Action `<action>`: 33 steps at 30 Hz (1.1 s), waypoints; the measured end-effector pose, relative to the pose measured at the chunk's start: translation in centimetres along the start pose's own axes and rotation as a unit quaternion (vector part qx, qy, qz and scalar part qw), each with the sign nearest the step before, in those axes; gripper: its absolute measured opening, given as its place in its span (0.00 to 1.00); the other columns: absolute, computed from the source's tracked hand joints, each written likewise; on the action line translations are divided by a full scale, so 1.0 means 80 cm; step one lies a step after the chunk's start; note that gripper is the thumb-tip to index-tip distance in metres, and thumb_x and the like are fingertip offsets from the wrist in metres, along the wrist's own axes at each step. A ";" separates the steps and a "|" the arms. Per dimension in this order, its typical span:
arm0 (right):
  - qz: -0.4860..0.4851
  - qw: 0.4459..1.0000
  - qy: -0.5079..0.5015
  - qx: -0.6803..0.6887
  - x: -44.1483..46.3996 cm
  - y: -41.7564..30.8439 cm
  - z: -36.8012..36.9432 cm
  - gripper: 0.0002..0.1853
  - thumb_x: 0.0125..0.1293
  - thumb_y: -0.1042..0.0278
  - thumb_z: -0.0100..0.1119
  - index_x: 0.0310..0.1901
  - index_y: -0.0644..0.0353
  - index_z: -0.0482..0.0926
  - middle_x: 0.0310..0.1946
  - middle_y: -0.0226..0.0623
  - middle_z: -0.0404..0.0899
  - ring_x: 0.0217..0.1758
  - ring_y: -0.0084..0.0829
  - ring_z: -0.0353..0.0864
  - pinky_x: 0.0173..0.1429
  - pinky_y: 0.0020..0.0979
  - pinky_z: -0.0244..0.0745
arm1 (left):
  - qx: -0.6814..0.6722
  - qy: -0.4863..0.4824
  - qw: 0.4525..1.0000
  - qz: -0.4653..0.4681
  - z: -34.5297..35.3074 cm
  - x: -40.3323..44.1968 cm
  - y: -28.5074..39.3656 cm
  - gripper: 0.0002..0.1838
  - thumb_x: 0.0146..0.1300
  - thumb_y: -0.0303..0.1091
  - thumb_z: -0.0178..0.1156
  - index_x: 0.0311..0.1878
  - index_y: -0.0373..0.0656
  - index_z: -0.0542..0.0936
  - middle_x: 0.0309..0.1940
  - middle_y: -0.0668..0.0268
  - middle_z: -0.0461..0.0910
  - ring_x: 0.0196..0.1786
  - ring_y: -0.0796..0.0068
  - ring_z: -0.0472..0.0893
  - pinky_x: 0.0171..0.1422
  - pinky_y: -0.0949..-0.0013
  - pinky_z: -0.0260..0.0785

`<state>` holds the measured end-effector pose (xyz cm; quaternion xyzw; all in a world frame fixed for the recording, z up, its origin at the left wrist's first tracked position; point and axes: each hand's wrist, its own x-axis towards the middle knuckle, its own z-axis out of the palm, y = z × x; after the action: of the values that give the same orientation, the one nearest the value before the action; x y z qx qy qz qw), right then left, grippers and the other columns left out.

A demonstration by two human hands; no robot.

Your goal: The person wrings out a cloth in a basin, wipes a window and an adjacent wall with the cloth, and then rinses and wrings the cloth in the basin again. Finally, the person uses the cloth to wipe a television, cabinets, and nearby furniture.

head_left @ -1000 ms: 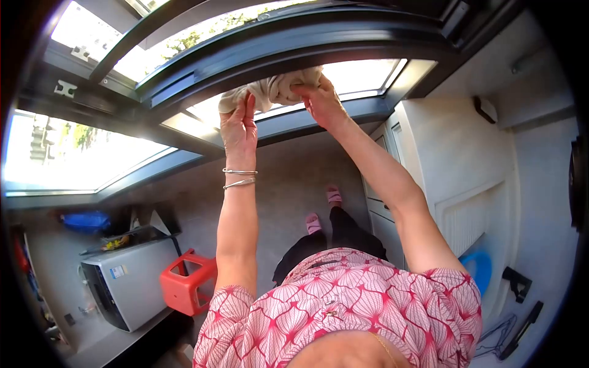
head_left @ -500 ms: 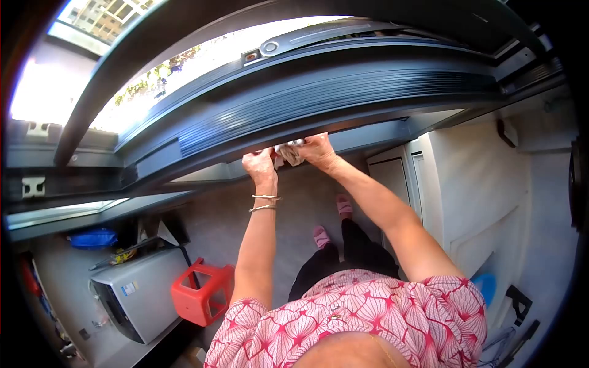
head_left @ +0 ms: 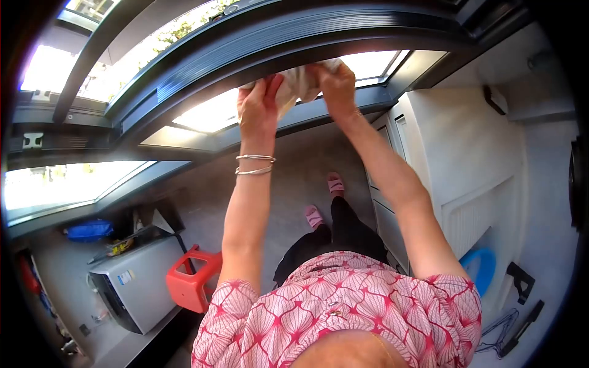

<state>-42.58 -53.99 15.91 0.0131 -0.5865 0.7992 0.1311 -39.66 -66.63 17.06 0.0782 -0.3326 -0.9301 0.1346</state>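
Observation:
A pale, crumpled cloth (head_left: 297, 86) is stretched between my two hands, just under the dark window frame (head_left: 257, 52). My left hand (head_left: 257, 109) pinches its left end, with two bangles (head_left: 254, 164) around that wrist. At the other end, my right hand (head_left: 338, 92) is closed on the cloth, its fingertips partly hidden by the fabric. Bright glass (head_left: 211, 115) shows behind and beside the hands, below the frame's ribbed rail. Whether the cloth touches the glass I cannot tell.
Low on the left stand a red plastic stool (head_left: 195, 283) and a white boxy appliance (head_left: 142, 283), with a blue bag (head_left: 89, 230) behind. A white cabinet (head_left: 472, 147) is at the right, near a blue basin (head_left: 483, 270). Pink slippers (head_left: 314, 216) are on my feet.
Both hands have risen with the cloth, which is now spread wider between them. The view has shifted, so more of the lower glass shows.

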 end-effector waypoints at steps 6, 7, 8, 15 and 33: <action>-0.231 0.936 -0.031 -0.263 0.046 -0.026 -0.037 0.06 0.54 0.77 0.50 0.34 0.60 0.76 0.30 0.27 0.77 0.31 0.19 0.75 0.35 0.23 0.71 | -0.007 0.018 0.997 0.077 0.045 0.009 -0.037 0.11 0.55 0.20 0.52 0.42 0.37 0.72 0.37 0.59 0.76 0.41 0.67 0.77 0.45 0.68 0.74; -0.338 0.796 -0.011 -0.502 0.052 -0.020 -0.044 0.07 0.53 0.78 0.50 0.34 0.59 0.76 0.29 0.26 0.77 0.29 0.19 0.74 0.33 0.24 0.71 | 0.061 0.031 0.990 0.123 0.042 0.014 -0.045 0.09 0.54 0.20 0.52 0.40 0.37 0.72 0.36 0.60 0.76 0.39 0.68 0.77 0.42 0.70 0.74; -0.472 0.661 0.039 -0.582 0.052 -0.019 -0.045 0.08 0.49 0.80 0.54 0.32 0.58 0.77 0.26 0.28 0.78 0.27 0.20 0.75 0.32 0.24 0.71 | 0.124 0.046 0.977 0.165 0.040 0.012 -0.057 0.08 0.54 0.20 0.53 0.39 0.37 0.73 0.35 0.60 0.76 0.37 0.70 0.77 0.40 0.72 0.74; 0.023 0.990 0.037 -0.132 0.017 0.126 -0.122 0.10 0.46 0.78 0.59 0.33 0.62 0.75 0.27 0.29 0.78 0.30 0.16 0.74 0.35 0.21 0.71 | 0.184 0.105 0.977 -0.030 -0.040 0.003 -0.163 0.08 0.55 0.18 0.53 0.38 0.37 0.74 0.36 0.63 0.76 0.37 0.73 0.76 0.40 0.73 0.72; -0.171 0.950 0.158 -0.208 0.064 -0.047 -0.151 0.10 0.49 0.74 0.59 0.29 0.63 0.66 0.24 0.40 0.69 0.26 0.36 0.70 0.32 0.30 0.66 | 0.131 -0.189 0.971 -0.056 0.134 0.010 -0.166 0.06 0.54 0.20 0.52 0.34 0.34 0.77 0.28 0.67 0.77 0.30 0.79 0.73 0.36 0.79 0.64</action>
<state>-45.08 -40.60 16.51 -0.0405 -0.7008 0.6165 0.3566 -45.54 -50.59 16.71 -0.0639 -0.4663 -0.8823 0.0050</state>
